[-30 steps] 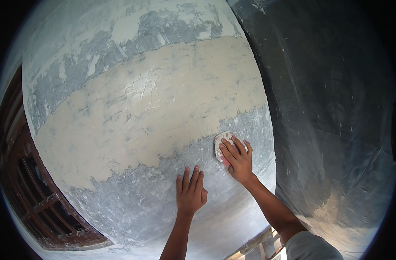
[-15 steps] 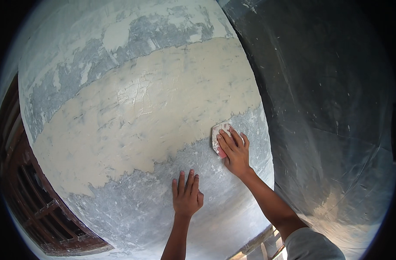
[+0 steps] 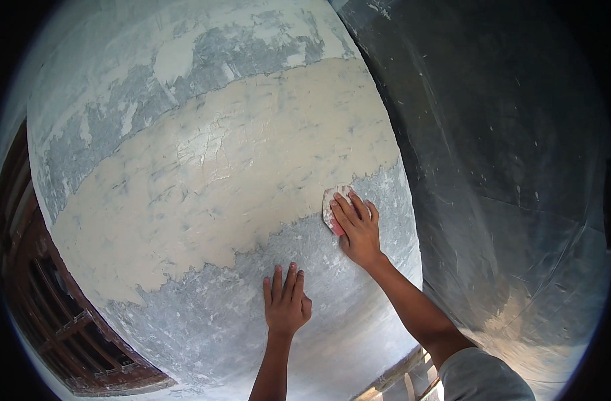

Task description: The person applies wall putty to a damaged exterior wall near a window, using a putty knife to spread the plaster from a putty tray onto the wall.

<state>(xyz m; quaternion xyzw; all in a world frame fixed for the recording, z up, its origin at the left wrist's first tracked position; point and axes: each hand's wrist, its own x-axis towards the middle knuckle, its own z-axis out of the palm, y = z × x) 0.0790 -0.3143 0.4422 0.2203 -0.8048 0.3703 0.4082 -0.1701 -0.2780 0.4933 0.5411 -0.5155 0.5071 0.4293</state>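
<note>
My right hand (image 3: 360, 230) presses a flat, angular scraper (image 3: 330, 199) against the wall, fingers spread over its back. The scraper is whitish with smears and has a pinkish-red lower part; its working edge is hidden. It lies at the lower border of a broad cream band of putty (image 3: 252, 147), where bare grey wall (image 3: 212, 314) begins. Lower and to the left, my left hand (image 3: 287, 304) rests on the grey wall with fingers stretched out, holding nothing.
A brown wooden window frame with bars (image 3: 71, 321) stands at the left. Dark sheeting (image 3: 506, 167) hangs past the wall's right edge. Above the band, grey wall (image 3: 225, 47) shows white patches. Light-coloured bars (image 3: 412, 381) show at the bottom, beside my right sleeve.
My right hand and the scraper have shifted slightly left and up along the wall. My left hand stays nearly in place.
</note>
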